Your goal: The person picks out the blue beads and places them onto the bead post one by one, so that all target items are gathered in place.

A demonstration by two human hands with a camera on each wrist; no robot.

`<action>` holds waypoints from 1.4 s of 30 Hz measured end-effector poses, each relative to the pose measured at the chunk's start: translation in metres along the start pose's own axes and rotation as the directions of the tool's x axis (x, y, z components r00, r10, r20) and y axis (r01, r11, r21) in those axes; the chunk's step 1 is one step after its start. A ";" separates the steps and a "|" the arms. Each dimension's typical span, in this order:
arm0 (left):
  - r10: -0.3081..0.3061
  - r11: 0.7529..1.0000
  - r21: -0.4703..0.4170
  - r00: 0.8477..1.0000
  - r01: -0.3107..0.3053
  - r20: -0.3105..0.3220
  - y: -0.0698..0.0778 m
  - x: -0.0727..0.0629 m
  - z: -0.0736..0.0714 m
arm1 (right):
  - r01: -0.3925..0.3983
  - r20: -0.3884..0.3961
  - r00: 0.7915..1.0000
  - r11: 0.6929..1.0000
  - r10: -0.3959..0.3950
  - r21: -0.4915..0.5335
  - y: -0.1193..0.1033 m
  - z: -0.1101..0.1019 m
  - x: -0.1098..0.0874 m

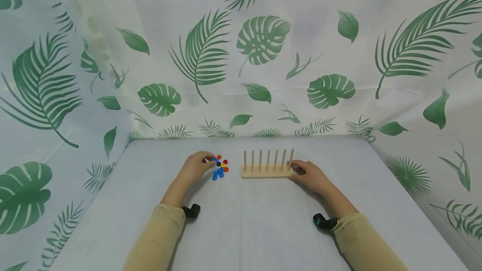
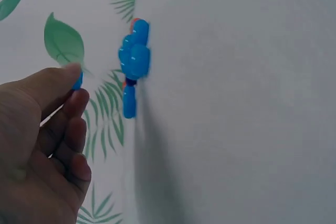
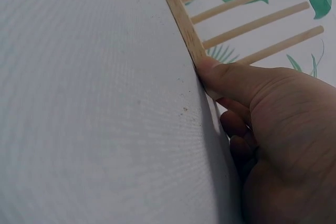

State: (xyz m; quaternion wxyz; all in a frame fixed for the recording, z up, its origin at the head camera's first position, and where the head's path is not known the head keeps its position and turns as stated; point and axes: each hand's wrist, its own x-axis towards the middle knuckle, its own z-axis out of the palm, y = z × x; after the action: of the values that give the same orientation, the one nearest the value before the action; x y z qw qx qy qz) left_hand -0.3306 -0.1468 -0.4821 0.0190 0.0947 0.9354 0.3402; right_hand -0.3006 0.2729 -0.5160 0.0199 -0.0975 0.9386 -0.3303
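My left hand [image 1: 195, 166] is at the left side of a small group of beads, blue, red, orange, yellow and dark ones. In the left wrist view, its thumb and index finger pinch a blue bead [image 2: 77, 82], mostly hidden by the fingertips. Beyond that hand, the blue beads [image 2: 139, 59] of the group bunch close together. To the right of the beads stands a wooden peg rack [image 1: 266, 175] with a row of several upright pegs. My right hand [image 1: 310, 175] grips the right end of its base [image 3: 186, 30], thumb along the front edge, other fingers partly hidden behind.
A white cloth [image 1: 241, 221] covers the table. Leaf-printed sheeting [image 1: 260, 53] hangs behind it and along both sides. Black cameras sit on the left wrist [image 1: 193, 211] and the right wrist [image 1: 323, 221], low over the cloth.
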 end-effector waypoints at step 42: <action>0.301 0.952 -0.058 0.954 -0.300 0.008 0.091 0.016 0.011 | -0.007 0.016 1.000 1.000 0.007 -0.006 -0.001 0.000 0.001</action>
State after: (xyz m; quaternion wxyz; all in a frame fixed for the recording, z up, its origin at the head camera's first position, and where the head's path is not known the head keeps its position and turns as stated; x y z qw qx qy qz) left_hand -0.3301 -0.0687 -0.4324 -0.0222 0.2380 0.9000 0.3645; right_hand -0.3012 0.2717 -0.5157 0.0281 -0.0969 0.9397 -0.3268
